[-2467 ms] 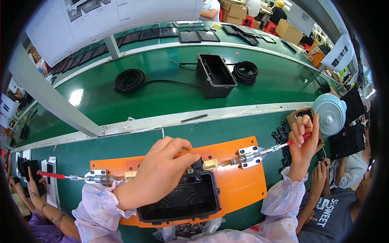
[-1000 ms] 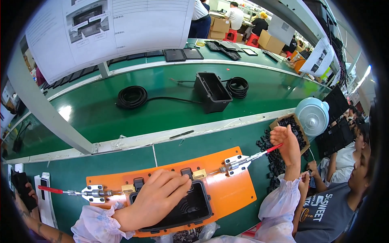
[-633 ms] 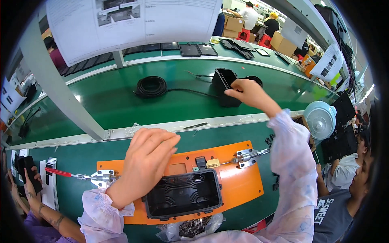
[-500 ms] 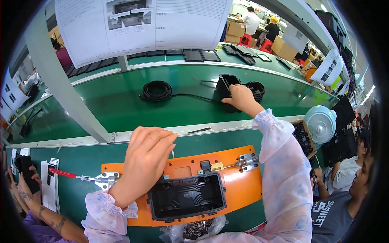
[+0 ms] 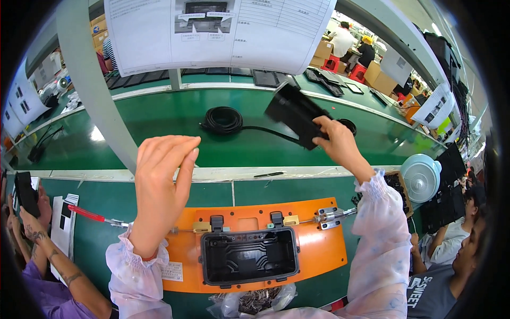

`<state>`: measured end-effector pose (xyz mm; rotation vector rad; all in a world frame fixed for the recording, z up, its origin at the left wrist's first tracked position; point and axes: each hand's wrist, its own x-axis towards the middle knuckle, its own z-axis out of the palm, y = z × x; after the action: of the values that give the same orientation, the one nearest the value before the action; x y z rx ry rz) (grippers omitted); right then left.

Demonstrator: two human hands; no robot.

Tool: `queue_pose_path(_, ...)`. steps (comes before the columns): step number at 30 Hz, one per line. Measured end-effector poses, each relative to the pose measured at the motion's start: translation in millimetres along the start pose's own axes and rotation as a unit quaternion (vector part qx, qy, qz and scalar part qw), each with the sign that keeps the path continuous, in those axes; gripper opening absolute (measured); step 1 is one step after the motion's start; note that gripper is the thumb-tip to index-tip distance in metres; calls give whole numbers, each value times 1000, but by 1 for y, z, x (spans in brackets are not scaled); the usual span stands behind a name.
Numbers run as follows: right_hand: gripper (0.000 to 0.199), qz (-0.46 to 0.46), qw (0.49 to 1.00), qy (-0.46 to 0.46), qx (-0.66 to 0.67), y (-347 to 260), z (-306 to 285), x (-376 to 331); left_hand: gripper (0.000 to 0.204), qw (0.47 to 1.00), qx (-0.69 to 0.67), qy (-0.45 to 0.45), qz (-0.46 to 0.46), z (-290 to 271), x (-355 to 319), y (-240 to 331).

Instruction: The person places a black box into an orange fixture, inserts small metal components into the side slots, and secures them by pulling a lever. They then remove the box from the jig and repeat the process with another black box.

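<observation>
My right hand (image 5: pixel 340 142) grips a black plastic box (image 5: pixel 295 112) by its near right end. The box hangs tilted above the green bench shelf, and a black cable seems to run to it from a coil (image 5: pixel 223 121) on the left. My left hand (image 5: pixel 162 173) is raised, holding nothing, with its fingers stretched out together and the thumb a little apart. Below, an orange fixture plate (image 5: pixel 323 242) carries an open black rectangular housing (image 5: pixel 249 280) with two raised hinge lugs along its far side. Metal toggle clamps flank it, the right clamp (image 5: pixel 330 218) showing plainly.
A red-handled lever (image 5: pixel 87 214) sticks out left of the plate. Near the front edge lies a bag of screws (image 5: pixel 257 302). A pale blue fan (image 5: pixel 421 178) and a box of black parts stand right. Grey posts frame the shelf. People sit on both sides.
My right hand has lifted the black box off the shelf and tipped it over to the left. My left hand has drawn left, uncovering the housing's left hinge lug.
</observation>
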<state>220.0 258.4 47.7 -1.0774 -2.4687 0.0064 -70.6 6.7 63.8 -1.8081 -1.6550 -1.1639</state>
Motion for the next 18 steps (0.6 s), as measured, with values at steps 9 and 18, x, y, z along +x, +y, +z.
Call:
queue_pose_path(9, 44, -198, 968, -137, 67, -64, 38, -49, 13, 1000, -10, 26, 13, 5, -3, -6)
queue_pose_path(18, 69, -255, 935, -188, 160, -67, -11, -56, 20, 973, -112, -196, -40, -22, -15, 5)
